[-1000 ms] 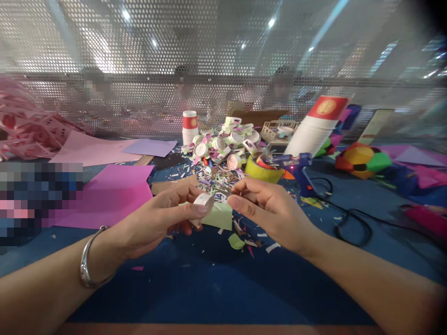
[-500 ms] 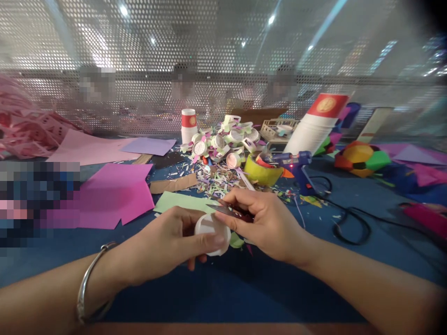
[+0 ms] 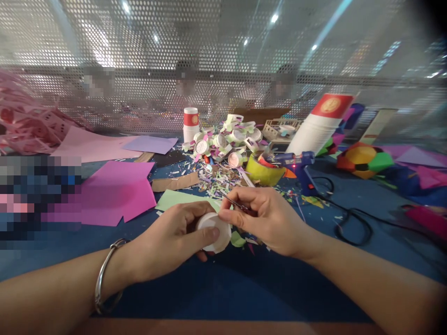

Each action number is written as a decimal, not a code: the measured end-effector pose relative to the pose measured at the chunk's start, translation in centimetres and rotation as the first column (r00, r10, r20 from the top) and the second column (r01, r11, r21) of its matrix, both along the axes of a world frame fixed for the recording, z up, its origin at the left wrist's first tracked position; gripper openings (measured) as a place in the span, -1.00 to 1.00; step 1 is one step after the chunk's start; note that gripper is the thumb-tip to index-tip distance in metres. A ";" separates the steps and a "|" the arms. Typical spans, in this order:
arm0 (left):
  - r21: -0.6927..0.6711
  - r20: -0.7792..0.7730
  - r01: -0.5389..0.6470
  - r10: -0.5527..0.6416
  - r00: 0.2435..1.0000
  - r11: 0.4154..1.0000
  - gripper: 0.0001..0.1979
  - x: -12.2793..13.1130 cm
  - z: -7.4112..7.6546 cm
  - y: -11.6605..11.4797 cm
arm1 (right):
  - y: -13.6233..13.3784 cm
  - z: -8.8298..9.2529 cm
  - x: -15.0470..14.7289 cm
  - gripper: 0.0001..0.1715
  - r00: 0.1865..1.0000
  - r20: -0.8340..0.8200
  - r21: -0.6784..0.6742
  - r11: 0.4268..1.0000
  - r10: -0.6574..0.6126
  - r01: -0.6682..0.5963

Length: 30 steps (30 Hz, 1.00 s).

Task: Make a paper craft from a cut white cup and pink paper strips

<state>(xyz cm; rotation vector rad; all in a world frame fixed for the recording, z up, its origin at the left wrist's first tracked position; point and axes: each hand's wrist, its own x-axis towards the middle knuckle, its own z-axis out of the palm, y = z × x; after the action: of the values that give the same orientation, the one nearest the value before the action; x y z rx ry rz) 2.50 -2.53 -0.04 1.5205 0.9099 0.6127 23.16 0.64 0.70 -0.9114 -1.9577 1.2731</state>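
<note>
My left hand is closed around a white, round paper cup bottom, its thumb pressed on the flat face. In my right hand is a pair of scissors, mostly hidden by the fingers, with the dark blades pointing up and left. The thumb and fingertips of that hand meet at the upper right rim of the cup bottom; whether they pinch it, I cannot tell. A light green paper sheet lies just behind both hands, and green scraps are beside the cup bottom.
Behind the hands are paper shreds and a heap of cut cup pieces. A blue glue gun rests at a yellow-green bowl, its black cable trailing right. Stacked paper cups lean behind. Magenta paper lies left.
The scissors have turned, so their blades point more upward, away from the cup bottom's face. My right fingertips have come to its rim. The cup bottom's flat face shows more fully.
</note>
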 end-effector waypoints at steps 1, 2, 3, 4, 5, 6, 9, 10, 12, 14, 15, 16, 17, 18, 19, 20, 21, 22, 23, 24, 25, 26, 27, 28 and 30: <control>0.005 -0.013 0.011 -0.011 1.000 1.000 -0.84 0.0 0.0 0.0 | 0.1 0.1 0.1 -0.75 1.000 0.003 -0.022 1.000 0.016 -0.016; 0.010 -0.026 0.022 -0.022 0.999 1.000 -0.83 -0.1 0.1 -0.1 | 0.2 0.1 0.2 -0.74 0.999 0.005 -0.045 0.998 0.032 -0.032; 0.018 -0.035 0.033 -0.032 0.999 0.999 -0.81 -0.1 0.1 -0.1 | 0.3 0.1 0.2 -0.73 0.999 0.004 -0.070 0.997 0.047 -0.046; 0.027 -0.041 0.042 -0.040 0.998 0.999 -0.80 -0.1 0.1 -0.1 | 0.3 0.2 0.3 -0.72 0.998 -0.004 -0.098 0.993 0.060 -0.060; 0.037 -0.043 0.046 -0.045 0.998 0.998 -0.80 -0.1 0.1 -0.1 | 0.4 0.2 0.3 -0.70 0.997 -0.019 -0.129 0.989 0.071 -0.073; 0.048 -0.046 0.050 -0.048 0.998 0.998 -0.79 -0.1 0.1 -0.1 | 0.4 0.1 0.3 -0.69 0.996 -0.041 -0.158 0.984 0.080 -0.086; 0.106 -0.078 0.038 -0.030 0.996 0.994 -0.78 -0.2 0.2 -0.2 | 0.4 0.1 0.2 -0.65 0.988 -0.111 -0.220 0.966 0.110 -0.132; 0.134 -0.102 0.032 -0.018 0.995 0.990 -0.77 -0.2 0.2 -0.2 | 0.4 0.1 0.2 -0.64 0.985 -0.127 -0.231 0.962 0.118 -0.145; 0.196 -0.145 0.023 0.006 0.989 0.980 -0.77 -0.3 0.2 -0.4 | 0.4 0.1 0.2 -0.63 0.979 -0.149 -0.241 0.955 0.137 -0.170; 0.233 -0.156 0.021 0.016 0.988 0.972 -0.77 -0.2 0.2 -0.5 | 0.4 0.1 0.2 -0.63 0.976 -0.164 -0.241 0.953 0.147 -0.184; 0.236 -0.149 0.016 0.020 0.989 0.972 -0.78 -0.2 0.2 -0.5 | 0.5 0.1 0.2 -0.63 0.976 -0.164 -0.233 0.955 0.146 -0.182; 0.228 -0.134 0.006 0.025 0.991 0.974 -0.78 -0.2 0.1 -0.5 | 0.5 0.1 0.3 -0.63 0.978 -0.158 -0.215 0.961 0.140 -0.172; 0.215 -0.118 -0.004 0.030 0.993 0.977 -0.79 -0.2 0.1 -0.4 | 0.6 0.0 0.4 -0.64 0.981 -0.145 -0.189 0.970 0.125 -0.152; 0.205 -0.100 -0.019 0.040 0.994 0.979 -0.79 -0.3 0.0 -0.3 | 0.7 0.0 0.5 -0.64 0.987 -0.126 -0.158 0.980 0.103 -0.123; 0.204 -0.084 -0.041 0.060 0.995 0.978 -0.78 -0.3 -0.1 -0.2 | 0.7 0.0 0.6 -0.66 0.991 -0.103 -0.126 0.988 0.082 -0.094; 0.211 -0.072 -0.068 0.085 0.994 0.975 -0.78 -0.4 -0.2 -0.1 | 0.8 -0.1 0.7 -0.67 0.995 -0.081 -0.096 0.993 0.061 -0.068; 0.228 -0.068 -0.097 0.115 0.991 0.969 -0.77 -0.5 -0.2 0.0 | 0.8 -0.2 0.8 -0.67 0.997 -0.064 -0.074 0.996 0.044 -0.048; 0.252 -0.070 -0.126 0.148 0.987 0.960 -0.76 -0.6 -0.3 0.2 | 0.8 -0.2 0.9 -0.67 0.998 -0.053 -0.058 0.998 0.031 -0.034; 0.275 -0.078 -0.151 0.178 0.981 0.950 -0.75 -0.7 -0.3 0.3 | 0.8 -0.3 1.0 -0.66 0.999 -0.041 -0.045 0.999 0.023 -0.025; 0.296 -0.087 -0.169 0.202 0.976 0.940 -0.75 -0.8 -0.3 0.3 | 0.7 -0.3 1.1 -0.65 0.999 -0.029 -0.030 0.999 0.020 -0.021; 0.316 -0.095 -0.179 0.218 0.971 0.932 -0.74 -0.8 -0.2 0.4 | 0.6 -0.3 1.1 -0.64 1.000 -0.010 -0.009 1.000 0.018 -0.019; 0.335 -0.103 -0.184 0.230 0.968 0.924 -0.74 -0.9 -0.2 0.4 | 0.5 -0.3 1.1 -0.64 1.000 0.016 0.020 1.000 0.016 -0.016; 0.356 -0.109 -0.188 0.241 0.964 0.915 -0.74 -0.9 -0.1 0.4 | 0.4 -0.3 1.1 -0.64 0.999 0.051 0.055 0.998 0.012 -0.015; 0.376 -0.117 -0.190 0.250 0.961 0.907 -0.74 -0.8 0.0 0.4 | 0.3 -0.3 1.1 -0.64 0.996 0.087 0.092 0.996 0.007 -0.015; 0.411 -0.134 -0.190 0.265 0.955 0.892 -0.74 -0.8 0.1 0.3 | 0.1 -0.3 1.1 -0.64 0.989 0.147 0.159 0.987 -0.007 -0.017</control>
<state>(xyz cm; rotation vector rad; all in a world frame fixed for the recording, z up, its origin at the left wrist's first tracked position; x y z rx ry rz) 1.72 -2.21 0.01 1.8707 1.1728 0.8753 24.21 0.71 0.42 -0.9424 -2.1429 1.0592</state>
